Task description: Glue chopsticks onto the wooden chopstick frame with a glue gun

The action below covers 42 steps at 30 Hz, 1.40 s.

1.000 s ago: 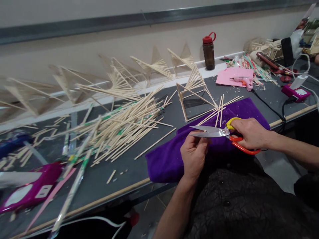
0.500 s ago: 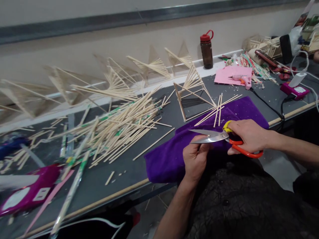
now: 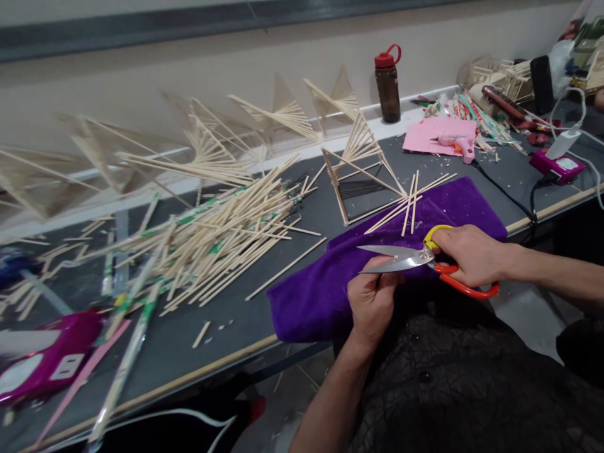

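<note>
My right hand (image 3: pixel 469 255) grips the scissors (image 3: pixel 408 259) by their yellow and red handles, and the blades stand apart, pointing left. Just below the blades is my left hand (image 3: pixel 372 302), its fingers pinched together; a tiny pale bit shows between the blades, but what the fingers hold is too small to make out. Both hands are over a purple cloth (image 3: pixel 311 296) at the table's front edge. Several thin wooden sticks (image 3: pixel 409 204) lie crossed on the cloth's back part. Behind them stands a wooden stick frame (image 3: pixel 361 170) with fanned sticks.
Left of the cloth lies a big pile of sticks (image 3: pixel 236 233). More stick structures (image 3: pixel 283 119) line the wall beside a brown bottle (image 3: pixel 387 88). A pink glue gun (image 3: pixel 455 143) rests at the right, its black cord running to the magenta power block (image 3: pixel 557 167).
The view has shifted slightly, so the table things appear a little lower-left or higher. The hands and the opened scissors keep nearly the same pose.
</note>
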Each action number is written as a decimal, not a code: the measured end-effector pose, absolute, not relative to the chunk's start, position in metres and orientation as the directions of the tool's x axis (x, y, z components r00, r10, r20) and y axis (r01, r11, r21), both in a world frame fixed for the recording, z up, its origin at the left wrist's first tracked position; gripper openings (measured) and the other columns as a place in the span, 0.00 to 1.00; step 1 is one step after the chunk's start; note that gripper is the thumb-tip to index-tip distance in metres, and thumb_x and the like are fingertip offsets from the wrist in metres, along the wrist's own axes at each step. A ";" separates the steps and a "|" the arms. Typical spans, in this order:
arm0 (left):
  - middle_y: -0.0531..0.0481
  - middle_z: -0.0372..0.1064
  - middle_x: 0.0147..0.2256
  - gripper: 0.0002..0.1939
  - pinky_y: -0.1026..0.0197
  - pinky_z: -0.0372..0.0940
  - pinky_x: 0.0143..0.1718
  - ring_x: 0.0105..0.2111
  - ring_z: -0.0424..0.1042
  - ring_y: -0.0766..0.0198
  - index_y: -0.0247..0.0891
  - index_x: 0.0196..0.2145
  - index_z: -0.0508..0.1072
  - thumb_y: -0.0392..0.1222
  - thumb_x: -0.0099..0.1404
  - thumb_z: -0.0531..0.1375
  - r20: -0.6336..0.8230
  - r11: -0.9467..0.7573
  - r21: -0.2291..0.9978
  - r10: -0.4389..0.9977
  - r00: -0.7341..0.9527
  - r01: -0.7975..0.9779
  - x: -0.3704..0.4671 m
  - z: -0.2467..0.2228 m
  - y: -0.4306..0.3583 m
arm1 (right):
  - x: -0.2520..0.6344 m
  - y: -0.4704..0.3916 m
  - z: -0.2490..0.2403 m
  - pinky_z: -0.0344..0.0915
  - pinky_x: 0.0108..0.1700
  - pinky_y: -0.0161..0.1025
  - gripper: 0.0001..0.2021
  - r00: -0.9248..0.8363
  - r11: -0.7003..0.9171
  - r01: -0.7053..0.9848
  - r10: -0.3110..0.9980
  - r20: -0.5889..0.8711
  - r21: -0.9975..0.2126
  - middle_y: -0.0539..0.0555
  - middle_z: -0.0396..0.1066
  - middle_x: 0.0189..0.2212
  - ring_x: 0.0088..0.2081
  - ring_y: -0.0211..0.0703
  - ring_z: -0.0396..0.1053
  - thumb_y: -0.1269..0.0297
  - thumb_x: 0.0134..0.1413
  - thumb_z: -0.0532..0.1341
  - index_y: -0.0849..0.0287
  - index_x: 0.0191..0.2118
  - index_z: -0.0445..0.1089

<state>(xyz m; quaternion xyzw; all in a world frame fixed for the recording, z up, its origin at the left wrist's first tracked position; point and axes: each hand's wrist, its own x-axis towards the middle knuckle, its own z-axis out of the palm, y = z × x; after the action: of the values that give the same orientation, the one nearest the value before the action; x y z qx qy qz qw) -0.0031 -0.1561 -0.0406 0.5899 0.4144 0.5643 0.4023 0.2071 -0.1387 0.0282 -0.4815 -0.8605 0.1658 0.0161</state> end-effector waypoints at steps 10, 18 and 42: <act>0.53 0.68 0.22 0.12 0.66 0.62 0.23 0.22 0.66 0.68 0.37 0.30 0.76 0.50 0.64 0.63 0.275 -0.275 0.961 0.961 -0.004 0.024 0.000 -0.036 -0.154 | 0.210 -0.135 0.018 0.54 0.33 0.39 0.10 -0.508 0.476 0.839 0.859 -0.066 -0.263 0.58 0.73 0.36 0.34 0.47 0.69 0.61 0.52 0.57 0.60 0.38 0.64; 0.55 0.68 0.20 0.14 0.69 0.56 0.18 0.17 0.61 0.71 0.36 0.29 0.75 0.51 0.58 0.68 0.168 -0.170 0.981 0.985 -0.035 -0.097 -0.002 -0.031 -0.149 | 0.207 -0.132 0.017 0.58 0.35 0.40 0.17 -0.492 0.470 0.838 0.871 -0.011 -0.276 0.59 0.74 0.39 0.37 0.50 0.72 0.52 0.53 0.61 0.61 0.40 0.66; 0.53 0.69 0.19 0.18 0.66 0.60 0.22 0.18 0.63 0.69 0.36 0.24 0.76 0.52 0.66 0.61 0.351 -0.347 0.922 0.936 0.010 0.168 -0.008 -0.032 -0.154 | 0.208 -0.141 0.033 0.53 0.33 0.38 0.11 -0.517 0.424 0.812 0.842 -0.155 -0.401 0.56 0.73 0.34 0.32 0.45 0.68 0.59 0.52 0.59 0.59 0.39 0.66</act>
<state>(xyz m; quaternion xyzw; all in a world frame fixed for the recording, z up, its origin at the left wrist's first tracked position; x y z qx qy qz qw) -0.0076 -0.1545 -0.0320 0.6161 0.4483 0.5423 0.3541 0.2076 -0.1413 0.0328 -0.4904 -0.8431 0.2177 0.0346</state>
